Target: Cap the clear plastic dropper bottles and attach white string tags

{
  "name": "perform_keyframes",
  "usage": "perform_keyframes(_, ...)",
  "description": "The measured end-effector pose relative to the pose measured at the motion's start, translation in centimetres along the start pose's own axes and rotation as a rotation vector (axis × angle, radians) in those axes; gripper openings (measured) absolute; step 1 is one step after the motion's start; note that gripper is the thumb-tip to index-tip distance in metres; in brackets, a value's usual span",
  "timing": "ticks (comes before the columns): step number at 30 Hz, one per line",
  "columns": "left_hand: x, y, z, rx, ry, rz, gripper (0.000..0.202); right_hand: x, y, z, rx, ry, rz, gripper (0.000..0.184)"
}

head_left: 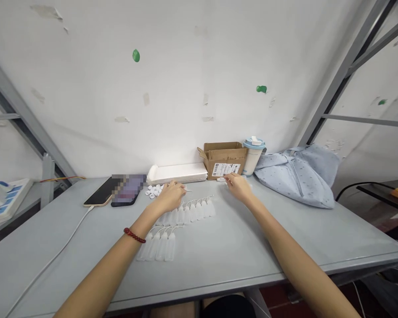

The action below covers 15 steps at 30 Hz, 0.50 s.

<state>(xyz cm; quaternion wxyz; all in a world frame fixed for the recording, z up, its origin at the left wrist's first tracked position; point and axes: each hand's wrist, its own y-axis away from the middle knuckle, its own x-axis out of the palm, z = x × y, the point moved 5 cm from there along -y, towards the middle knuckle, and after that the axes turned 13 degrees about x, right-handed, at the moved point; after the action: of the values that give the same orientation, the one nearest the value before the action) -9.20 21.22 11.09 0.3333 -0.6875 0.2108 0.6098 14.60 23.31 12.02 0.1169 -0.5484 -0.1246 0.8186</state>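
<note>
Translucent slim plastic tubes with white cords [170,248] — rowed beside your left wrist | left hand [172,195] at small white caps [151,193], right hand [238,186] before brown cardboard box [227,155], can't tell either grip — keep that wrist lifted

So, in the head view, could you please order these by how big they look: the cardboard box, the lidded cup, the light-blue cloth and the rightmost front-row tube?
1. Light-blue cloth
2. Cardboard box
3. Lidded cup
4. Rightmost front-row tube, smallest although nearest to the camera
</note>
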Motion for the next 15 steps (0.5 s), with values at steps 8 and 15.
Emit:
perform_keyframes(8, 0.2, 1.5, 0.3, -0.012, -0.05, -0.025, 0.042, 0.7, -0.8, -1.6, 0.039, 0.123, 0.065, 0.031)
perform_keyframes(15, -0.9, 1.7, 0.8, -0.027, -0.027, -0.177, 0.042, 1.0, -0.6, -1.8, 0.064, 0.186, 0.078, 0.032)
